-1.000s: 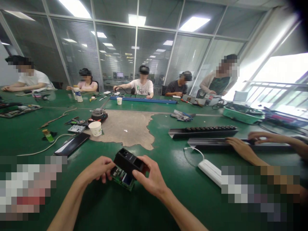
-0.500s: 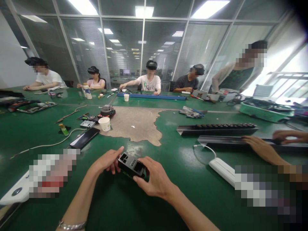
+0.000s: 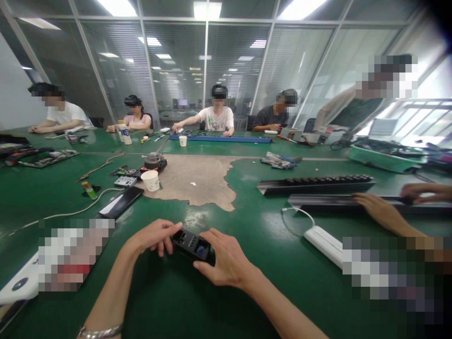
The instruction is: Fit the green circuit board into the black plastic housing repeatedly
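Note:
Between my hands is a small black box-shaped device [image 3: 192,246], tilted, with square openings and a row of small marks on its upper face. My right hand [image 3: 226,259] grips its right end, the thumb along the near edge and the fingers over the far side. At the other end, my left hand [image 3: 158,238] has one finger stretched over the far left corner. Its other fingers curl beside that end, and their exact contact is partly hidden. A silver bracelet [image 3: 100,332] circles my left wrist.
A phone [image 3: 122,202], a paper cup [image 3: 151,181] and electronic parts lie left on the green table. To the right are black rails [image 3: 318,184], a white power strip [image 3: 324,245] and another person's hand [image 3: 379,212]. Gloves [image 3: 278,160] lie farther back.
The view has shifted slightly. My left fingers have drawn back a little from under the device's left end, one still over its corner. The device's upper face tilts differently. My right hand keeps its grip.

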Demonstrator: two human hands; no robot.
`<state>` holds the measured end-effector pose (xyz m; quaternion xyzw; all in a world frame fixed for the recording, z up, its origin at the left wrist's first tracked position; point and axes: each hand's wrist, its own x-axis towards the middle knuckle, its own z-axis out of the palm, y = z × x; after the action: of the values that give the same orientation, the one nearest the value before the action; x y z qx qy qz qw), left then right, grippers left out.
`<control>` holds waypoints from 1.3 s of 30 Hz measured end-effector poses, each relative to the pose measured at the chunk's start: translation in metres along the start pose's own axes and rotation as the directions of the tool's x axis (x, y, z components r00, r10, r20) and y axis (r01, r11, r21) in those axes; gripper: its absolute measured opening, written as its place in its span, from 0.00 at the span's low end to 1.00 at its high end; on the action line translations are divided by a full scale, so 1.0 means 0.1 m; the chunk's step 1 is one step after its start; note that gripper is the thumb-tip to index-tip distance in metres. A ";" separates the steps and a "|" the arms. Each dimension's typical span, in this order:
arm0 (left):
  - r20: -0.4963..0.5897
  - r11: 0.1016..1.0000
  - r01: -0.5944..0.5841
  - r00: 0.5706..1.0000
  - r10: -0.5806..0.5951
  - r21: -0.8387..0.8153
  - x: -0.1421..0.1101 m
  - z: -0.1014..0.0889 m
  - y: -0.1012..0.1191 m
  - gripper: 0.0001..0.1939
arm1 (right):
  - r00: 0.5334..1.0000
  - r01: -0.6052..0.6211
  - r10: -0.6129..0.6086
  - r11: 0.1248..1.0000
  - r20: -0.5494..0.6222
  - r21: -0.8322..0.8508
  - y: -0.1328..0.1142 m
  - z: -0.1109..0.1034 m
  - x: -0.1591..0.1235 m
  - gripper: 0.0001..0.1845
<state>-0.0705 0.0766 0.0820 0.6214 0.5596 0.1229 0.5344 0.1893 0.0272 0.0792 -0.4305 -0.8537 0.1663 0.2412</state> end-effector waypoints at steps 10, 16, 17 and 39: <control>-0.014 1.000 -0.018 1.000 0.018 0.000 0.03 0.03 0.00 0.34 | 0.998 -0.017 0.016 1.000 0.058 0.023 0.06 0.10 0.00 0.21; -0.112 1.000 -0.008 0.994 0.008 0.008 0.08 0.03 0.00 0.37 | 0.997 -0.063 0.065 0.997 -0.049 0.038 -0.04 0.20 -0.02 0.31; -0.114 1.000 -0.013 0.993 0.015 0.012 0.06 0.02 0.00 0.36 | 0.996 -0.060 0.063 0.997 -0.062 0.050 -0.05 0.19 -0.02 0.33; -0.230 0.995 -0.015 0.973 -0.009 -0.100 0.10 -0.02 -0.05 0.37 | 0.917 -0.084 0.182 0.958 -0.356 0.275 0.01 -0.03 0.08 0.12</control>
<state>-0.0716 0.0849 0.0743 0.5761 0.6097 0.2229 0.4967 0.1874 0.0346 0.0835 -0.4774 -0.7314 0.2042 0.4421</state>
